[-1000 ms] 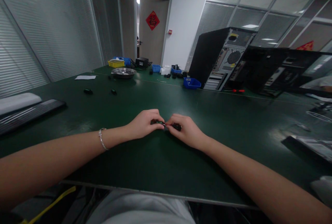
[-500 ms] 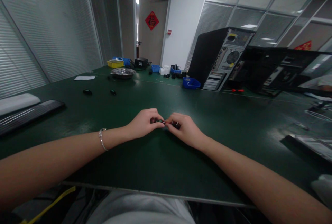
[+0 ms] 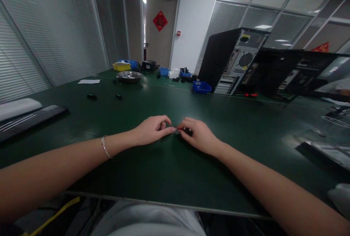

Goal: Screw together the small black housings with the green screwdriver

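Observation:
Over the middle of the green table (image 3: 153,174), my two hands almost meet at the fingertips. My left hand (image 3: 151,130) has its thumb stretched out and its fingers curved above, with a gap between them and nothing visible inside. In my right hand (image 3: 201,135) the thumb and fingers pinch a small black part (image 3: 188,131), mostly hidden by the fingers. A tiny bit of it seems to poke out toward my left thumb tip; whether they touch I cannot tell. Two small black pieces lie apart at the left: one oval piece (image 3: 92,96) and a smaller piece (image 3: 119,96).
A keyboard (image 3: 35,121) lies at the left edge. Farther back are a metal bowl (image 3: 129,77), a yellow bin (image 3: 121,67), a blue bin (image 3: 201,87) and a white paper (image 3: 89,81). A computer tower (image 3: 218,59) stands at the back right. Part of another person (image 3: 337,88) shows at the far right.
The small dark piece between my left thumb and fingers is no longer visible there, and those fingers have parted. My right hand has shifted slightly right, still pinching.

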The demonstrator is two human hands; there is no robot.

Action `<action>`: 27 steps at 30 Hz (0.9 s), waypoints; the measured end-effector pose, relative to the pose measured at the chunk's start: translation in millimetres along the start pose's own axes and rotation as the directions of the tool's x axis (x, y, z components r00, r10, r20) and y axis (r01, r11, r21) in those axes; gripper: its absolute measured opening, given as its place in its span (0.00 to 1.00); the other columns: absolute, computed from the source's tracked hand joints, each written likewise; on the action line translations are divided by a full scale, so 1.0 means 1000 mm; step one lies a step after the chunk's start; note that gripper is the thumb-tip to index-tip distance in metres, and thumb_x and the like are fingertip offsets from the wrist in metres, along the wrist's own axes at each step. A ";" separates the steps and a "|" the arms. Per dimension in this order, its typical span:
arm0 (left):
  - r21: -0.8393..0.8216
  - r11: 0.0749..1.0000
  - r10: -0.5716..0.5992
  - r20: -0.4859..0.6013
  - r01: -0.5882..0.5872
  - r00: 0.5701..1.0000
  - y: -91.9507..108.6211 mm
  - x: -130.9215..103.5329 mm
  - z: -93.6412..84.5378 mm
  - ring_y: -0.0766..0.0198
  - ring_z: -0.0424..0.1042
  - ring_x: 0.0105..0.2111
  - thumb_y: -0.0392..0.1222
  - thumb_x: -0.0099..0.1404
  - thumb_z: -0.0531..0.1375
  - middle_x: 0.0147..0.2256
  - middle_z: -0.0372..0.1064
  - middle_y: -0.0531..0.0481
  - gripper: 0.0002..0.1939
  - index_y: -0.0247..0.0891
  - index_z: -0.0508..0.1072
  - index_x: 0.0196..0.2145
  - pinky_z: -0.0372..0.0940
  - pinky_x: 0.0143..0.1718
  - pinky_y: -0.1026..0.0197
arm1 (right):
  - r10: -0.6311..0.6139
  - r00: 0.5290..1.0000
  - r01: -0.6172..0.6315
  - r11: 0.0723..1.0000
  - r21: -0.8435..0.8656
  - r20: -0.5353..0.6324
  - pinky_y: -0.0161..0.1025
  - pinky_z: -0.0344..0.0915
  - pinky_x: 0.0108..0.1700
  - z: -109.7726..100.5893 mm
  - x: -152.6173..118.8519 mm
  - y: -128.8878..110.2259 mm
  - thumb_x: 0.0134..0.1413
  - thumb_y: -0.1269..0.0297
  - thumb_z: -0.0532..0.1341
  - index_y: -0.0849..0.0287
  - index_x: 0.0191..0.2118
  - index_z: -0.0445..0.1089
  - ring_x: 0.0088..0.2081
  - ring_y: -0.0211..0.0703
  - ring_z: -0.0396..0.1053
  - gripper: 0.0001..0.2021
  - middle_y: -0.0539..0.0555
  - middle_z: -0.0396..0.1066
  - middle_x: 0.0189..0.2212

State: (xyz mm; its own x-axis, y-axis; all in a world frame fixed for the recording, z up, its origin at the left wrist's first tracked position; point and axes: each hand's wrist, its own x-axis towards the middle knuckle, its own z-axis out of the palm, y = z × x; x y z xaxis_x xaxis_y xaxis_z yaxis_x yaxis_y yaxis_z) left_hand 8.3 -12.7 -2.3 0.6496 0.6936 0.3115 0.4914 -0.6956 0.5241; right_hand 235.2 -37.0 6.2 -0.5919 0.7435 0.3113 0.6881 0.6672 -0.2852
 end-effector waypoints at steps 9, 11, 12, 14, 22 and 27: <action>0.009 0.956 0.288 0.186 -0.295 0.939 -0.003 -0.001 -0.015 0.61 0.68 0.50 0.21 0.61 0.51 0.48 0.70 0.47 0.23 0.39 0.71 0.48 0.60 0.54 0.60 | 0.115 0.993 -0.115 0.993 -0.022 0.007 0.42 0.71 0.38 -0.004 -0.001 0.011 0.63 0.60 0.60 0.62 0.45 0.69 0.36 0.41 0.72 0.11 0.53 0.71 0.39; 0.028 0.948 0.305 0.217 -0.318 0.927 -0.002 -0.002 -0.016 0.61 0.68 0.49 0.23 0.63 0.53 0.47 0.70 0.48 0.20 0.40 0.72 0.48 0.60 0.53 0.60 | 0.118 0.993 -0.118 0.993 -0.020 0.014 0.42 0.71 0.38 -0.004 -0.001 0.013 0.63 0.60 0.60 0.62 0.45 0.69 0.37 0.41 0.72 0.11 0.53 0.71 0.39; 0.045 0.946 0.303 0.222 -0.321 0.927 -0.002 -0.002 -0.016 0.60 0.68 0.49 0.24 0.64 0.54 0.47 0.70 0.48 0.18 0.40 0.73 0.47 0.60 0.52 0.60 | 0.118 0.993 -0.118 0.993 -0.018 0.015 0.42 0.71 0.38 -0.004 -0.001 0.014 0.63 0.60 0.60 0.62 0.45 0.69 0.36 0.41 0.72 0.11 0.53 0.71 0.39; 0.089 0.947 0.286 0.209 -0.310 0.935 -0.003 -0.002 -0.017 0.58 0.68 0.47 0.29 0.65 0.56 0.45 0.70 0.47 0.15 0.40 0.73 0.47 0.61 0.50 0.58 | 0.112 0.994 -0.112 0.994 -0.012 0.014 0.42 0.71 0.38 -0.005 -0.002 0.014 0.62 0.60 0.60 0.62 0.45 0.69 0.36 0.41 0.71 0.11 0.53 0.71 0.39; 0.160 0.958 0.216 0.138 -0.237 0.967 -0.005 0.000 -0.012 0.57 0.68 0.42 0.41 0.65 0.62 0.40 0.69 0.46 0.11 0.37 0.74 0.45 0.63 0.43 0.60 | -0.008 1.000 0.006 0.998 0.062 0.027 0.40 0.69 0.36 -0.010 -0.002 0.005 0.62 0.63 0.60 0.62 0.40 0.69 0.34 0.39 0.70 0.07 0.51 0.70 0.35; 0.152 0.966 0.196 0.097 -0.209 0.976 -0.005 0.002 -0.005 0.60 0.69 0.38 0.38 0.66 0.61 0.37 0.70 0.47 0.07 0.35 0.75 0.42 0.62 0.39 0.62 | -0.065 0.997 0.060 0.994 0.090 0.052 0.38 0.68 0.36 -0.010 -0.002 -0.004 0.61 0.66 0.60 0.62 0.38 0.69 0.33 0.38 0.68 0.04 0.50 0.69 0.33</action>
State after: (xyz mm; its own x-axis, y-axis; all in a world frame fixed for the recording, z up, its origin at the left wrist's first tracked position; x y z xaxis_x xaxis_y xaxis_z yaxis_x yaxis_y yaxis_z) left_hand 4.4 -6.9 -0.6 0.7863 0.5225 0.3297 0.4273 -0.8454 0.3206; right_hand 237.4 -41.5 16.0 -0.6565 0.6998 0.2816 0.6108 0.7122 -0.3460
